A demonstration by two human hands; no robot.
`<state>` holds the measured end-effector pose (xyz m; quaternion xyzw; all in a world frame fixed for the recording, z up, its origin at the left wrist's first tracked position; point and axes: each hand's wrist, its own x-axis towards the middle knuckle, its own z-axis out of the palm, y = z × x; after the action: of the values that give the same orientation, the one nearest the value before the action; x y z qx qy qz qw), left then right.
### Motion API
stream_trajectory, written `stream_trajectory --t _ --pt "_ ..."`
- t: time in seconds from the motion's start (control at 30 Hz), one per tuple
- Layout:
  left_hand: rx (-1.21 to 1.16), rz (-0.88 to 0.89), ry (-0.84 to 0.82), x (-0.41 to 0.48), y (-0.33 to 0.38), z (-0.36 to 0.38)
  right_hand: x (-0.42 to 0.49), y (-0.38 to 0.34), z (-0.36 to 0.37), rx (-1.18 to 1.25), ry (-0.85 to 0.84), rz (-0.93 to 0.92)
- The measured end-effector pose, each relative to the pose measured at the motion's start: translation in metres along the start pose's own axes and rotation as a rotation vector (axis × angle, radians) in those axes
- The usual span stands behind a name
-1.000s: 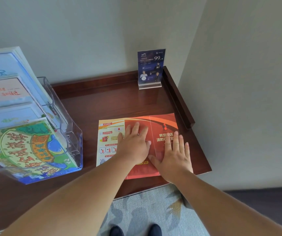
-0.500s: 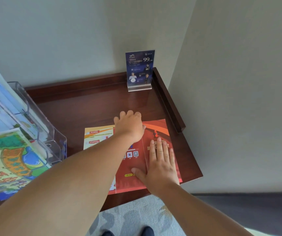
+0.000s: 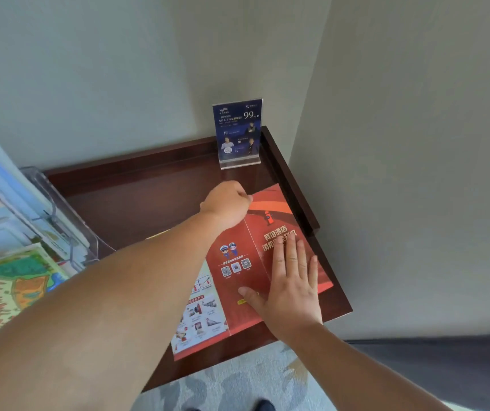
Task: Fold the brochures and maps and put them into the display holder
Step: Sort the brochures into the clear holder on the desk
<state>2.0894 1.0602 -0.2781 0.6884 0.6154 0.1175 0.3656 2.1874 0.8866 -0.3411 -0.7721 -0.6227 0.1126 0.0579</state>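
Head view looks down over both bare forearms onto a dark wooden table (image 3: 149, 209) set in a corner; the red brochure (image 3: 238, 280) lies open and flat on the table under the hands, its pale panel with small pictures showing just below the left forearm. The right hand (image 3: 292, 287) lies flat on the brochure's right-hand panel, fingers spread and straight, thumb out toward the centre fold, the palm near the edge closest to the person; it grips nothing, only presses down. The left hand (image 3: 227, 204) reaches further away than the right, to the far edge of the brochure; its fingers are curled under, knuckles up, at the top of the middle panel (whether they pinch the paper edge or merely rest on it cannot be told, since the fingertips are hidden). The two hands are well apart, the left beyond and to the left of the right.

Beyond the left hand, in the far corner of the table, a blue card in a clear stand (image 3: 238, 132) stands upright; to the left of the left forearm is the clear display holder (image 3: 60, 221), tiered, with a green and orange map (image 3: 9, 289) in its nearest pocket and paler leaflets behind it.
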Motion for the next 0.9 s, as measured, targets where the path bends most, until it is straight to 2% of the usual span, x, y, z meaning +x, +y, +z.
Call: stream_trajectory --t 0.2,0.37,0.53,0.67,0.8,0.9 --pt "0.012 0.098 0.048 -0.005 0.0 -0.034 0.015 0.002 -0.042 0.109 0.117 0.144" --pt "-0.002 0.155 0.103 -0.018 0.001 -0.052 0.03 0.006 -0.074 0.4 0.084 0.276" --pt "0.017 0.191 0.174 -0.028 0.004 -0.064 0.019 -0.002 -0.081 0.57 0.159 0.194" --pt "0.005 0.209 0.191 -0.033 0.003 -0.07 0.014 0.002 -0.083 0.721 0.141 0.173" --pt "-0.096 0.232 0.216 -0.038 0.005 -0.071 0.01 0.003 -0.09 0.698 0.075 0.158" --pt "-0.124 0.25 0.239 -0.041 0.01 -0.073 0.003 -0.006 -0.094 0.539 0.108 0.183"
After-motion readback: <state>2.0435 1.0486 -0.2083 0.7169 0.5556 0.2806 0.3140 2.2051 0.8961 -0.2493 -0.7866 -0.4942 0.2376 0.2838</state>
